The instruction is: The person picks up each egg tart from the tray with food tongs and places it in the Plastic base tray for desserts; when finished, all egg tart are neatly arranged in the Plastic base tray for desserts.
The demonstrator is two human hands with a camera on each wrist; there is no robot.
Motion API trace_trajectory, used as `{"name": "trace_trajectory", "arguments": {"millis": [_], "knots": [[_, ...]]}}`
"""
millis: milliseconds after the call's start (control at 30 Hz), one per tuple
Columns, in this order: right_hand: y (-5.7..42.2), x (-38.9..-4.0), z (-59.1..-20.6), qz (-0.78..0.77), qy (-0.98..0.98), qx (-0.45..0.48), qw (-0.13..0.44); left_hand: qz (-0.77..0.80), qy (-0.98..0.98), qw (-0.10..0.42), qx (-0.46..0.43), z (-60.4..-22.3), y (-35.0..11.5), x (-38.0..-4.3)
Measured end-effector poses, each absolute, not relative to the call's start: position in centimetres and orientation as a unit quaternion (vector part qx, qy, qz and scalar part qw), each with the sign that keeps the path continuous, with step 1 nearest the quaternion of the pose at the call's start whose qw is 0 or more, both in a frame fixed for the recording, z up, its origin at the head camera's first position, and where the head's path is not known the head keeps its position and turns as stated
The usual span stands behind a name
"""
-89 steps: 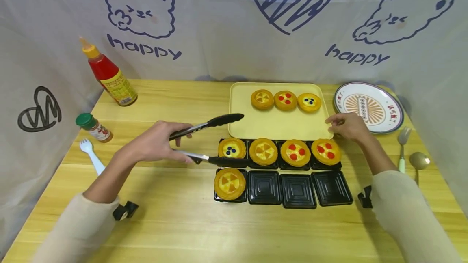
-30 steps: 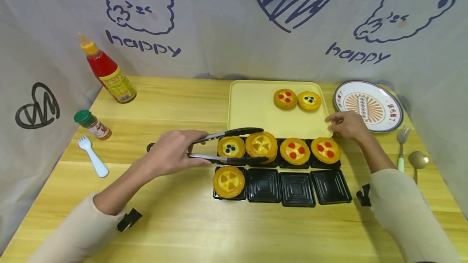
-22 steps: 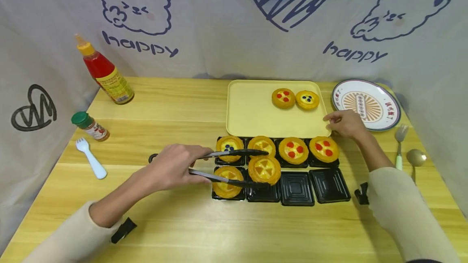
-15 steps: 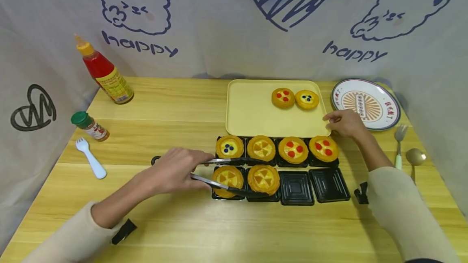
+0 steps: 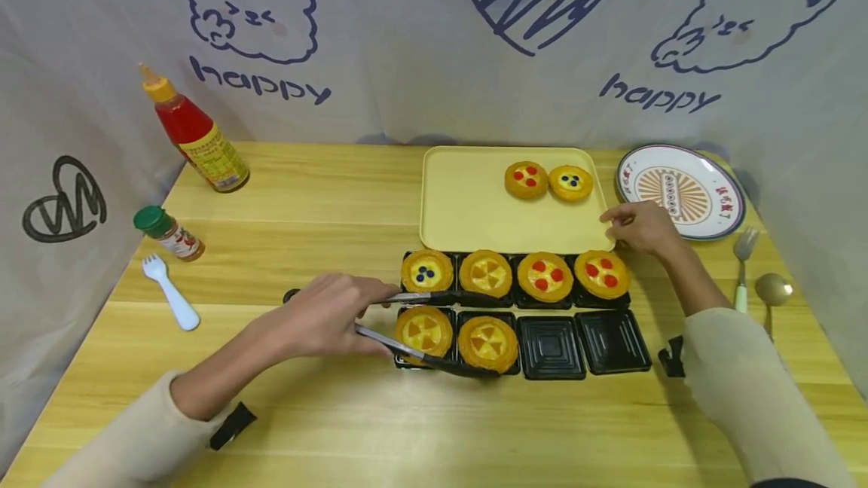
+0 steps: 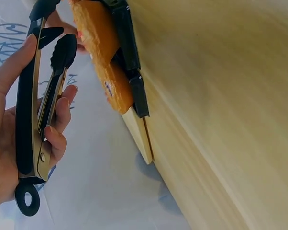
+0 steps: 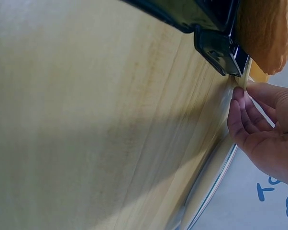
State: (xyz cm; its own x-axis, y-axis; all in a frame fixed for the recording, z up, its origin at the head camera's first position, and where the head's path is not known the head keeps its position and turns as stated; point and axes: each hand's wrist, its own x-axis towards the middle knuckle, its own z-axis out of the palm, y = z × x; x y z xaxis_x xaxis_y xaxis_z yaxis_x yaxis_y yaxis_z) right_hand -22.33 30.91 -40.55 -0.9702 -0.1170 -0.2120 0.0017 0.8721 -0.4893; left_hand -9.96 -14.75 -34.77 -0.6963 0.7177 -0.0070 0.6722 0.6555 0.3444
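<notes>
Left hand (image 5: 332, 315) holds spread tongs (image 5: 447, 297) astride a tart (image 5: 487, 343).

Red bottle (image 5: 199, 140), green-capped jar (image 5: 172, 235)

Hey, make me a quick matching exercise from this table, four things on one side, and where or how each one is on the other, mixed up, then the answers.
Column one
1. Tongs
2. Yellow tray
3. Sauce bottle
4. Shaker

Column two
A. Has a green cap
B. Bears two tarts, right hand at its corner
C. Red, with a yellow top
D. Held in the left hand

Pairs: 1-D, 2-B, 3-C, 4-A.
</notes>
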Motion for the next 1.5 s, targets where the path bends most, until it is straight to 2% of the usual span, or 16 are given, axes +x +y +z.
{"name": "trace_trajectory", "arguments": {"millis": [267,467,667,867,1133,1500], "knots": [[30.8,-22.4,-40.7,-0.252,0.96,-0.035,0.12,0.185,0.92,0.082,0.336,-34.0,-14.9,-12.1],[30.9,-22.2,-40.6,-0.259,0.958,-0.037,0.114,0.198,0.936,0.065,0.284,-34.5,-13.8,-17.3],[31.2,-22.0,-40.9,-0.268,0.957,-0.036,0.109,0.179,0.952,0.076,0.236,-35.9,-11.5,-22.7],[31.0,-22.0,-40.9,-0.265,0.957,-0.027,0.114,0.162,0.957,0.094,0.219,-36.7,-9.0,-26.0],[30.9,-22.0,-40.7,-0.264,0.958,-0.037,0.102,0.122,0.959,0.106,0.235,-37.0,-5.5,-27.9],[30.8,-22.0,-40.6,-0.264,0.959,-0.04,0.101,0.076,0.967,0.095,0.223,-36.7,-3.0,-27.9]]}}
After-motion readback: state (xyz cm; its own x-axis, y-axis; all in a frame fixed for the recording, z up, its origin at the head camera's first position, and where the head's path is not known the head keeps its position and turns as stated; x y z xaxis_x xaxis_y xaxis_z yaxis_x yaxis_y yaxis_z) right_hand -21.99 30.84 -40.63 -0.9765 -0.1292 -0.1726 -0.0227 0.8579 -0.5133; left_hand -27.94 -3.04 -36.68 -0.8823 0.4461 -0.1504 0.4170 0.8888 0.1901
